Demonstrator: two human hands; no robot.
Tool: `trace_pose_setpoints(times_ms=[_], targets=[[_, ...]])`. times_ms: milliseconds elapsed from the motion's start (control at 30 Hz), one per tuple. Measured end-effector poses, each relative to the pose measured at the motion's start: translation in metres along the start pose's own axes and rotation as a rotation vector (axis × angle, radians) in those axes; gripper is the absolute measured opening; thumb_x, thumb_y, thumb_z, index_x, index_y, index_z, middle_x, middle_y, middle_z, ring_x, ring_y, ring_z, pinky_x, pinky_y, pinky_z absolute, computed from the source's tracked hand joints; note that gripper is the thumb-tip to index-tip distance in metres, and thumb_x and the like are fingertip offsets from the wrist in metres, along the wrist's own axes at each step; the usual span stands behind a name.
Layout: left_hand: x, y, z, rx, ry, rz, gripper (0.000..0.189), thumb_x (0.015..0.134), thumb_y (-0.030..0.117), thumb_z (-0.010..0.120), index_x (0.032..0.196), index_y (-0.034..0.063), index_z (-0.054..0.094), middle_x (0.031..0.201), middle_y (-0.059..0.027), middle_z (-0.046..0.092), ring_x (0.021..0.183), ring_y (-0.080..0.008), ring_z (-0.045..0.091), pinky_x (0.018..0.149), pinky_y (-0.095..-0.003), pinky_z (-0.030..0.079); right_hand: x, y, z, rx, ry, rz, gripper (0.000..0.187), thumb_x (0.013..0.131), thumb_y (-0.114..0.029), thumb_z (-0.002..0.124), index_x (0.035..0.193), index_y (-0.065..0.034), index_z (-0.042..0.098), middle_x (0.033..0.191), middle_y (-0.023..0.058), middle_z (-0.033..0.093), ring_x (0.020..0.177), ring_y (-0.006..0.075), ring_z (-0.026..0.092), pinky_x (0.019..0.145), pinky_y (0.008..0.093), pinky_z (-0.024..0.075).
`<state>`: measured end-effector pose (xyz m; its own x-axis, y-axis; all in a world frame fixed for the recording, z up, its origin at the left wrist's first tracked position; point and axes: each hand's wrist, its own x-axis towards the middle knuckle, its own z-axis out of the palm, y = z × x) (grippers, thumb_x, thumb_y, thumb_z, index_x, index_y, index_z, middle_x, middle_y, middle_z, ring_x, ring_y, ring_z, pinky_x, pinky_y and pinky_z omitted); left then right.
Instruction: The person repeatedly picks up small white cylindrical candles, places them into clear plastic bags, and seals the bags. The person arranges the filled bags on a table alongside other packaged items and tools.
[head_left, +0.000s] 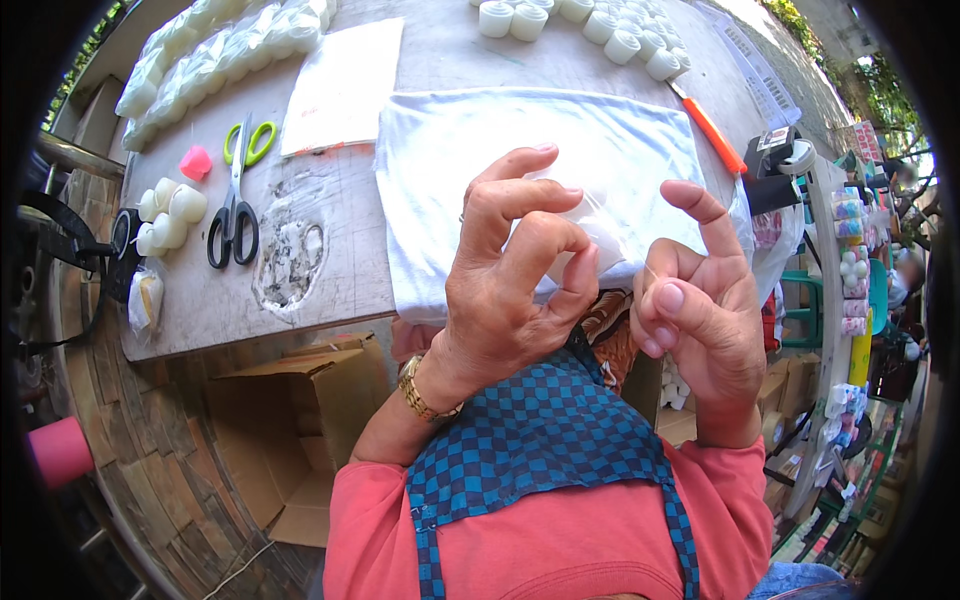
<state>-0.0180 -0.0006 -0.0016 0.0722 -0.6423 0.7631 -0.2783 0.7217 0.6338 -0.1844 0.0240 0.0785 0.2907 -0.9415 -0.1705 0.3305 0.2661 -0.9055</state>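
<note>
My left hand (514, 247), with a gold watch (414, 386) at its wrist, is curled around a translucent plastic wrap (606, 246). Whitish rounded shapes show through the wrap; my fingers hide much of it. Between the thumb and bent finger of my right hand (697, 300) a thin pale strand (651, 273) is pinched, and its index finger is raised. Both hands are above the near edge of a white cloth (465, 135) spread on the table. Whether the strand joins the wrap cannot be made out.
On the table (352, 247) lie scissors (238, 195), small white candles (171, 214), a pink piece (196, 163), a white sheet (345, 90) and an orange-handled cutter (712, 135). Plastic-wrapped candle rows (225, 64) and loose candles (622, 45) stand behind. A cardboard box (292, 435) sits below.
</note>
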Motion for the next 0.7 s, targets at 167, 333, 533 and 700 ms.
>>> trace_pose_setpoints(times_ms=[167, 333, 533, 700], targets=[[0.001, 0.001, 0.003, -0.024, -0.011, -0.015, 0.016, 0.075, -0.004, 0.071, 0.082, 0.0040, 0.060, 0.116, -0.0138, 0.052, 0.121, -0.0365, 0.053, 0.093, -0.0424, 0.050, 0.000, 0.000, -0.001, 0.078, -0.020, -0.005, 0.055, 0.088, 0.001, 0.066, 0.135, -0.0005, 0.037, 0.076, 0.0061, 0.055, 0.060, 0.0098, 0.053, 0.055, 0.0238, 0.0458], [0.005, 0.005, 0.004, 0.003, -0.019, -0.067, 0.015, 0.075, -0.003, 0.071, 0.082, 0.0029, 0.059, 0.122, -0.0168, 0.051, 0.118, -0.0358, 0.055, 0.090, -0.0399, 0.052, -0.002, -0.001, 0.004, -0.103, 0.015, -0.083, 0.050, 0.088, 0.002, 0.066, 0.131, -0.0018, 0.040, 0.076, 0.0054, 0.055, 0.063, 0.0082, 0.053, 0.058, 0.0218, 0.0450], [0.007, -0.010, 0.000, 0.042, 0.040, -0.110, 0.013, 0.076, -0.001, 0.070, 0.083, 0.0033, 0.060, 0.119, -0.0165, 0.055, 0.113, -0.0339, 0.058, 0.089, -0.0398, 0.051, -0.009, 0.004, 0.001, -0.108, -0.015, -0.126, 0.048, 0.086, 0.002, 0.067, 0.127, -0.0034, 0.042, 0.077, 0.0059, 0.058, 0.066, 0.0075, 0.055, 0.059, 0.0202, 0.0438], [0.007, -0.015, -0.002, -0.006, 0.066, -0.147, 0.012, 0.077, 0.002, 0.070, 0.084, 0.0039, 0.060, 0.116, -0.0159, 0.057, 0.116, -0.0342, 0.058, 0.093, -0.0413, 0.050, -0.005, 0.002, -0.003, -0.058, 0.006, -0.176, 0.054, 0.084, -0.001, 0.068, 0.130, -0.0011, 0.040, 0.076, 0.0074, 0.062, 0.066, 0.0079, 0.056, 0.061, 0.0205, 0.0443]])
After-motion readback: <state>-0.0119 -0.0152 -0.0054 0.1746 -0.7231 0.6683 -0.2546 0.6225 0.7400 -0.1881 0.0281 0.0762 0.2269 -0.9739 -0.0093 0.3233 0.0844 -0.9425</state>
